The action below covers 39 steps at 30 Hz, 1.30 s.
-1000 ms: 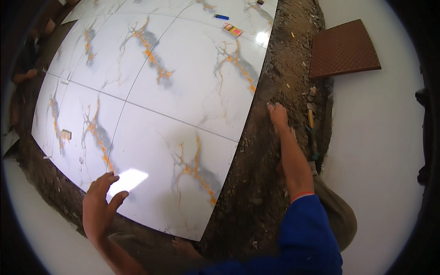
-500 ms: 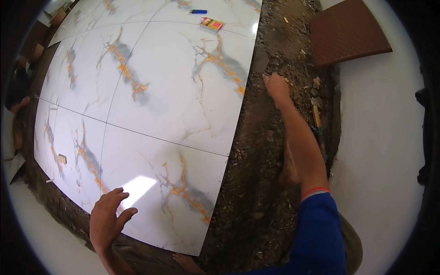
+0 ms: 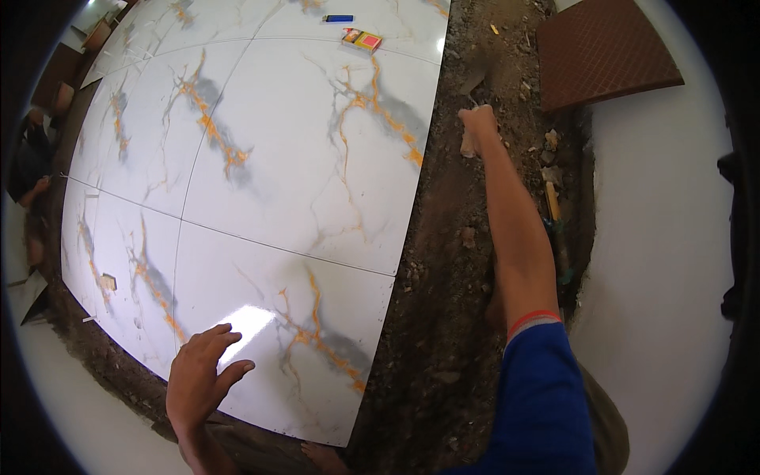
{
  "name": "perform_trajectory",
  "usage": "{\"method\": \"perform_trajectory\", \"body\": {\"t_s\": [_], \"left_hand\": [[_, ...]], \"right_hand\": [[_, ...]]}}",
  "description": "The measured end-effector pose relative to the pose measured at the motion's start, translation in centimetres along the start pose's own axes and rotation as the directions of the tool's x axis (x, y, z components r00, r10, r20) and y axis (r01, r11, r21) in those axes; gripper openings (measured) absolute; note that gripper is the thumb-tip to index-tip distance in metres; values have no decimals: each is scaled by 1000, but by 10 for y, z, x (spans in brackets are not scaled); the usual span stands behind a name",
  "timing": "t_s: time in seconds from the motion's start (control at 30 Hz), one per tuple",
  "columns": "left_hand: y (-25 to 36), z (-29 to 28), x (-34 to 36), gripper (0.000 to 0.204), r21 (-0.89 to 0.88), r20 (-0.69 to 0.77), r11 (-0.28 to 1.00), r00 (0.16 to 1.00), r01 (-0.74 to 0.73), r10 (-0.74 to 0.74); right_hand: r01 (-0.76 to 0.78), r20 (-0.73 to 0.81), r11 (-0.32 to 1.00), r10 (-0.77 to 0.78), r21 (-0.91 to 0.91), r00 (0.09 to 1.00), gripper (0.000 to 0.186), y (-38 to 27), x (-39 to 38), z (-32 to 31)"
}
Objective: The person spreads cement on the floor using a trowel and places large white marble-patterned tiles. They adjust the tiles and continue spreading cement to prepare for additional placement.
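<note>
My right hand [image 3: 479, 125] is reached out over the dirt strip [image 3: 435, 317] and closed round the handle of a trowel [image 3: 474, 84]. The trowel's blade points away from me over the soil and is smeared by motion. Beside the strip lie large glossy white floor tiles [image 3: 269, 150] with grey and orange veining. My left hand [image 3: 202, 378] is held over the nearest tiles, fingers apart and holding nothing; whether it touches them I cannot tell.
A blue lighter [image 3: 339, 18] and a yellow-red packet [image 3: 362, 39] lie on the far tiles, a small beige block [image 3: 108, 282] at the left. A brown textured panel [image 3: 606, 55] and a yellow-handled tool [image 3: 552, 202] lie along the white wall [image 3: 665, 277]. Another person [image 3: 36, 162] is at far left.
The trowel has swung from beside the tile edge to the right, further into the strip, as my right wrist turned. My left hand has shifted slightly right, still open.
</note>
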<state>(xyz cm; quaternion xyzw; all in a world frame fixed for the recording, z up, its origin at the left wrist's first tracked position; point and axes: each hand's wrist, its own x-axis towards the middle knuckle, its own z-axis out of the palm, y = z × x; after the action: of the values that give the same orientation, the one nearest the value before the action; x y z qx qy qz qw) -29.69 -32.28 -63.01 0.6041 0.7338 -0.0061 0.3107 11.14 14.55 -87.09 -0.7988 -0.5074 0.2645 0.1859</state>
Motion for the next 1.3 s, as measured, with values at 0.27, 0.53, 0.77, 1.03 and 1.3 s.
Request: {"method": "perform_trajectory", "body": {"t_s": [0.27,0.53,0.77,1.03,1.3], "left_hand": [[-5,2,-1,49,77,27,997,1000,-14,12],[-5,8,-2,50,88,43,995,998,-56,52],[-3,4,-4,52,87,57,995,998,-42,38],[14,10,5,47,34,105,982,978,-184,180],[9,52,58,68,-14,103,992,986,-128,128]], "right_hand": [[-47,219,957,-17,285,976,50,-32,11,-9],[-152,206,817,41,556,978,55,-38,17,19],[-157,221,837,44,525,974,55,-49,31,23],[-354,357,782,181,512,916,47,-33,7,20],[-107,260,986,70,130,963,55,1,-103,1]]}}
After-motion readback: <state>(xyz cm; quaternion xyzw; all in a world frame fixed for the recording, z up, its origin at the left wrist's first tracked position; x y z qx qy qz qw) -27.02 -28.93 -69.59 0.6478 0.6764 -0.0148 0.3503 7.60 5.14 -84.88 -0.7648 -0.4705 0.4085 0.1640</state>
